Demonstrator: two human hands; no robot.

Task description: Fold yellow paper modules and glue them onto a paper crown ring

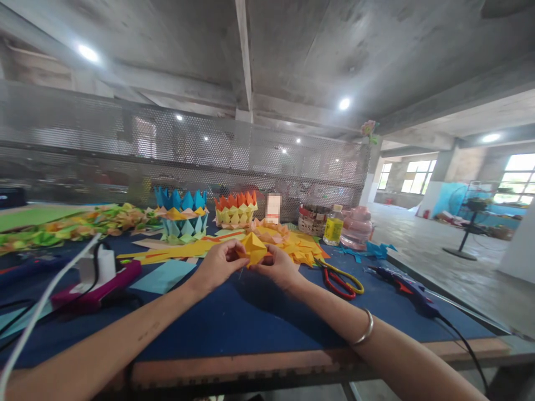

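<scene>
Between my two hands is a folded yellow paper piece [253, 248], raised a little above the blue tabletop [251, 328]. My left hand [223, 262] pinches its left side between thumb and fingers. On the opposite side, my right hand [279, 266] grips it the same way. Just behind lies a heap of yellow folded paper pieces [307, 249]. Two tiered paper baskets stand farther back: a blue and yellow one [184, 223] and an orange and pale yellow one [236, 210]. A light blue paper sheet [164, 276] lies left of my left hand.
Red and yellow-handled scissors [343, 281] and a glue gun [407, 289] lie to the right. Behind them stand a yellow-labelled bottle [333, 225] and a pink jar [356, 228]. A magenta power strip [98, 287] with cables is at left. A perforated metal panel [188, 156] rises behind.
</scene>
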